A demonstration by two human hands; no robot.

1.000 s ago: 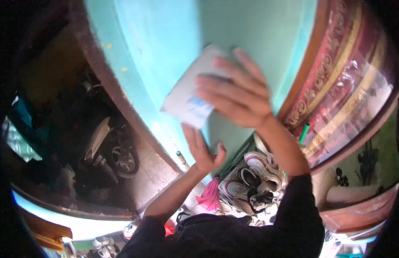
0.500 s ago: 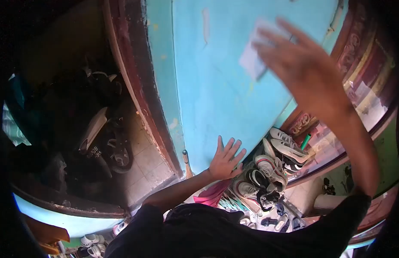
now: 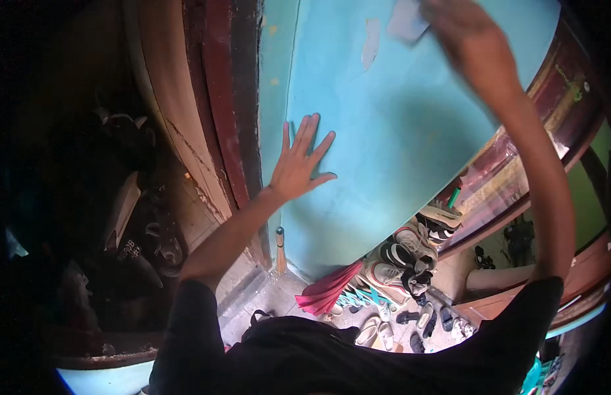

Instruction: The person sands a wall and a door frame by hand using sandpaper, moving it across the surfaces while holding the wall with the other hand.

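Note:
My left hand (image 3: 297,163) lies against the light blue wall (image 3: 384,151), palm toward it and fingers spread. Higher up and to the right, my right hand (image 3: 473,49) is closed on a pale, flat rectangular piece (image 3: 407,21), which is at the wall surface. The fingertips are partly blurred and run close to the top edge of the view. Just left of that piece, a pale elongated patch (image 3: 370,45) marks the paint.
A shoe rack with several shoes (image 3: 397,260), a red folded cloth or umbrella (image 3: 330,288) and a small broom (image 3: 280,250) stand low by the wall. Sandals (image 3: 374,329) lie on the floor. Left, beyond a dark door frame (image 3: 216,99), a motorcycle (image 3: 131,230) is in shadow.
My left hand has moved up from near the shoes onto the wall. My right hand has gone higher with the pale piece. The camera view has shifted.

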